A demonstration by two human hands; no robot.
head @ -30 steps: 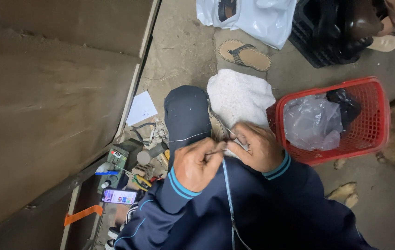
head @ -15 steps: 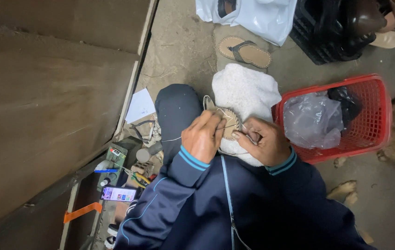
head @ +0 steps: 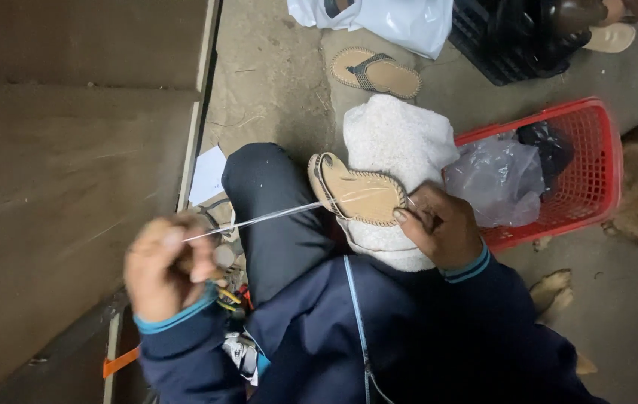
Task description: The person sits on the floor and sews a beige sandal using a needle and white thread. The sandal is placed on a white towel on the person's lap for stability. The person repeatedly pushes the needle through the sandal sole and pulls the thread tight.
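My right hand (head: pixel 438 224) grips the heel end of a small tan sandal sole (head: pixel 356 194) that rests on a white fluffy cloth (head: pixel 397 142) over my lap. A thin pale thread (head: pixel 259 219) runs taut from the sole out to the left. My left hand (head: pixel 169 265) is blurred, drawn out to the left above a heap of small tools, fingers closed on the thread's end. My dark-trousered knee (head: pixel 266 194) lies between the two hands.
A red plastic basket (head: pixel 596 179) with a clear bag and a dark item stands on the right. A second sandal (head: pixel 375 71) lies on the concrete floor ahead, near a white bag (head: pixel 401 19) and a black crate (head: pixel 513 37). Wooden boards (head: pixel 72 150) fill the left.
My left hand has pulled away from the sandal to the left and down, drawing the thread taut. The sandal sole has turned into full view, with my right hand staying on it.
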